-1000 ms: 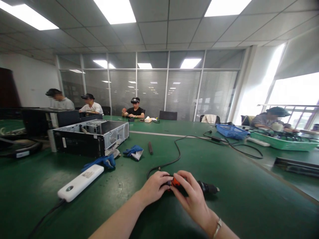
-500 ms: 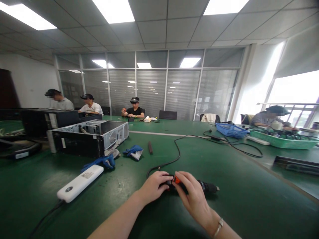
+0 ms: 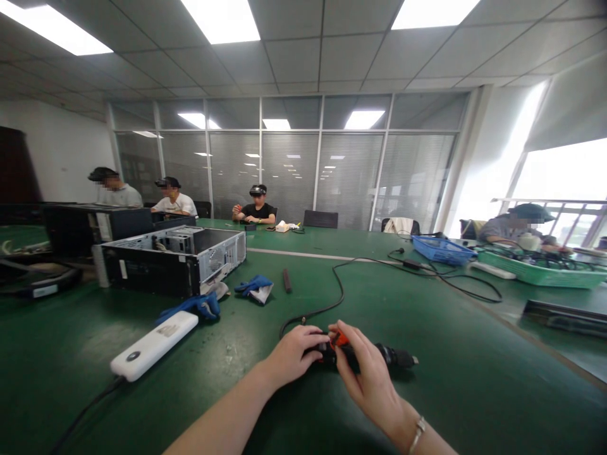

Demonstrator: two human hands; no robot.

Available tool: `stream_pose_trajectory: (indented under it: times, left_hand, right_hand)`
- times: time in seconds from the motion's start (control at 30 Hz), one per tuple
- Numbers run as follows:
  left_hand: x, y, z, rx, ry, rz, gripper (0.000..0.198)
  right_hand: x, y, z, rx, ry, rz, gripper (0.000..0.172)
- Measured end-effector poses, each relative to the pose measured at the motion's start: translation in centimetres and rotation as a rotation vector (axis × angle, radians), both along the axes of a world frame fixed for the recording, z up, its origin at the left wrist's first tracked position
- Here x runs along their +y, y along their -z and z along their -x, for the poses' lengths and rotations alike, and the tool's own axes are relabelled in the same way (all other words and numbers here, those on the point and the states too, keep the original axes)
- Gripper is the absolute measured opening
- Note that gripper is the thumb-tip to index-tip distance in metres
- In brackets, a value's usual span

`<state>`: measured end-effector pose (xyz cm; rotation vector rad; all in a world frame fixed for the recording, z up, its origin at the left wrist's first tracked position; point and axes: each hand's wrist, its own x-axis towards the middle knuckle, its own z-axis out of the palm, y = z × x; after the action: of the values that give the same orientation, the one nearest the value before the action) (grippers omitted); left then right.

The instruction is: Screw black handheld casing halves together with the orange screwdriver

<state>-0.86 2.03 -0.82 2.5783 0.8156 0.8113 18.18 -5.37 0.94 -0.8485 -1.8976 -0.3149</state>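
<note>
A black power drill (image 3: 396,356) with orange parts lies on the green table (image 3: 227,379) in front of me. Its chuck end and a short metal bit point to the right. My left hand (image 3: 296,354) is closed round the drill's left part, thumb on the near side. The fingers of my right hand (image 3: 365,360) pinch an orange piece (image 3: 340,338) at the middle of the drill. Whether that piece is loose or fixed to the drill is hidden by the fingers. Just behind my left hand a black cord (image 3: 327,308) curves away over the table.
Left stands an open computer case (image 3: 190,259), with blue gloves (image 3: 256,287) and a white power strip (image 3: 154,346) nearby. A dark bar (image 3: 286,280) lies ahead. Blue (image 3: 441,251) and green baskets (image 3: 540,270) sit at right. Several people work around the table.
My right fingers have lifted slightly, and more of the orange piece shows between them. My left hand keeps its place on the drill.
</note>
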Motion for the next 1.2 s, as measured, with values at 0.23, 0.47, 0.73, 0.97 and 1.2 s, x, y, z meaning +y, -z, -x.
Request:
stream_pose_trajectory:
  times: [0.23,0.47,0.73,0.97,1.2]
  left_hand:
    - [-0.16,-0.30,-0.06,0.010,-0.012,0.003,0.036]
    - [0.05,0.06,-0.02,0.001,-0.009,-0.011,0.039]
    - [0.02,0.11,0.00,0.012,-0.007,-0.004,0.039]
    - [-0.12,-0.09,-0.05,-0.001,-0.001,-0.010,0.038]
    - [-0.13,-0.12,-0.05,0.007,-0.013,0.002,0.042]
  right_hand:
    - [0.20,0.05,-0.12,0.009,0.003,-0.056,0.043]
    - [-0.28,-0.11,0.02,-0.007,-0.024,-0.011,0.056]
    - [-0.09,0.00,-0.09,-0.011,-0.042,-0.048,0.057]
    - [-0.27,-0.26,0.09,-0.015,-0.019,-0.029,0.052]
    - [0.23,0.24,-0.23,0.050,0.015,-0.015,0.054]
